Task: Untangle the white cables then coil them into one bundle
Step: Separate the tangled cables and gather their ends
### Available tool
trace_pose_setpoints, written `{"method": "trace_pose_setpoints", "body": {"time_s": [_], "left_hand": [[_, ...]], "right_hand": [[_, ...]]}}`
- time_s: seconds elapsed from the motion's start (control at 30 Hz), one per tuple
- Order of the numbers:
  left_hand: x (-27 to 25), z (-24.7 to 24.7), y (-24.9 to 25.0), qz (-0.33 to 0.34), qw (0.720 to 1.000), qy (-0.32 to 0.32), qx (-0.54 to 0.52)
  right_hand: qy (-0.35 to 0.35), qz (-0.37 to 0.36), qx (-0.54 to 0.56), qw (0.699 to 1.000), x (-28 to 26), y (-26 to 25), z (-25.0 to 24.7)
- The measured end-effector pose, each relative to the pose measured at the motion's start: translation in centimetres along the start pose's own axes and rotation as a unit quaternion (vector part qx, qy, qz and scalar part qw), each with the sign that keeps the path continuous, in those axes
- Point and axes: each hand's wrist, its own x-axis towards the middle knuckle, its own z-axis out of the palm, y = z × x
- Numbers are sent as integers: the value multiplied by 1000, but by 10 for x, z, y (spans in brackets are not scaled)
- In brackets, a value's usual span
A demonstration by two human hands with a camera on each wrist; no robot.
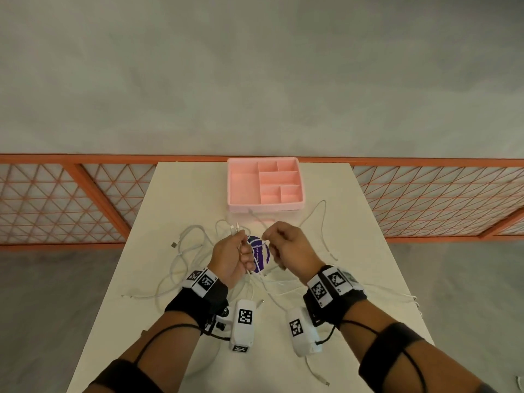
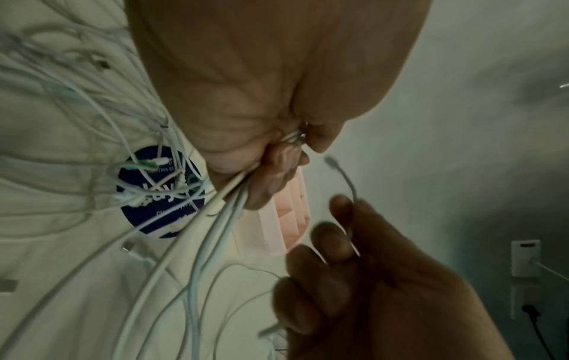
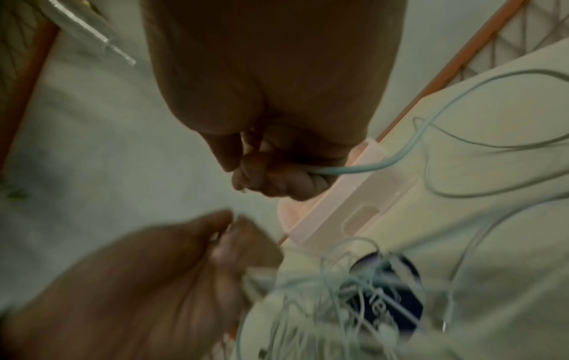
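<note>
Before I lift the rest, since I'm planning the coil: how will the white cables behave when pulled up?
Probably floppy: the white cables lie in loose curves across the table. Likely to snag and drag each other, since many strands cross over the purple round sticker. Light, judging by how the left hand holds several in a loose grip.

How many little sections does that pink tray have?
6, as far as the head view shows. The pink tray has one large section on the left, two small ones at the back right, one wide one in the middle right, and two at the front right.
</note>
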Motion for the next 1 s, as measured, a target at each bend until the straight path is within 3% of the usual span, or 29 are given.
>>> {"method": "trace_pose_setpoints", "body": {"time_s": [0.1,0.2,0.53,0.87,0.93,1.0], "left_hand": [[-1,9,-1,40,999,17,7],[-2,10,-2,62,998,25,-1],[-6,10,3,44,998,-16,-32],[-2,14,-4,93,995,2,33],[-1,14,-4,97,995,-4,38],[-3,13,-3,80,996,-26,27]], "right_hand": [[-69,-19,-38,997,-6,11,22],[-54,-26,-81,995,-3,24,28],[-34,-31,-168,985,-3,23,26],[-82,-14,-189,978,-3,16,15],[-56,-16,-195,979,2,16,9],[19,-32,-154,987,10,13,1]]}}
